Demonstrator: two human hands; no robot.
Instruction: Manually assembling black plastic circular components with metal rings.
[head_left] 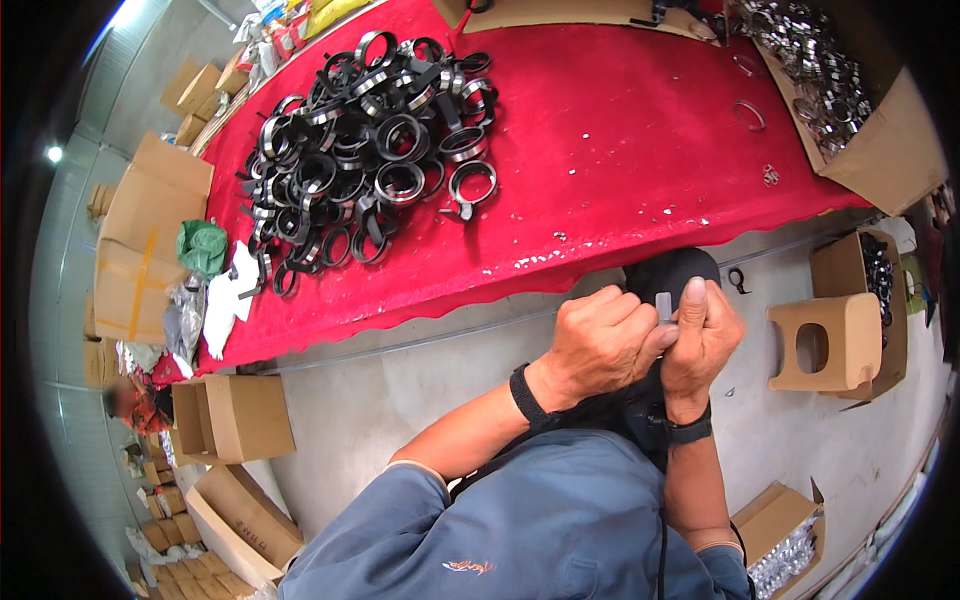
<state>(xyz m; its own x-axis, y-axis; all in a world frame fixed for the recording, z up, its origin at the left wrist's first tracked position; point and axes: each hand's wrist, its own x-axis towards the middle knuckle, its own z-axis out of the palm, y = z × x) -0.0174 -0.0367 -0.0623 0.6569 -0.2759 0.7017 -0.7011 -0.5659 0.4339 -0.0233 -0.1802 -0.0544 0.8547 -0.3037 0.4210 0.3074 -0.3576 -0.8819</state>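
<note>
My left hand (605,338) and my right hand (706,338) meet above my lap, just off the front edge of the red-covered table. Both are closed, with fingers curled and thumbs near each other. A small, flat, greyish translucent piece (664,305) sticks up between them, pinched at its lower end; the rest of it is hidden by my fingers. On the table to the left lies a big heap of black and silver ring clamps (400,138). One ring clamp (472,184) lies at the heap's right edge.
The red tablecloth (620,130) carries small white scraps. At the far right, a cardboard box (880,150) holds shiny metal rings (815,75). More cartons (825,345) stand on the floor at right and left. A black clamp (738,280) lies on the floor.
</note>
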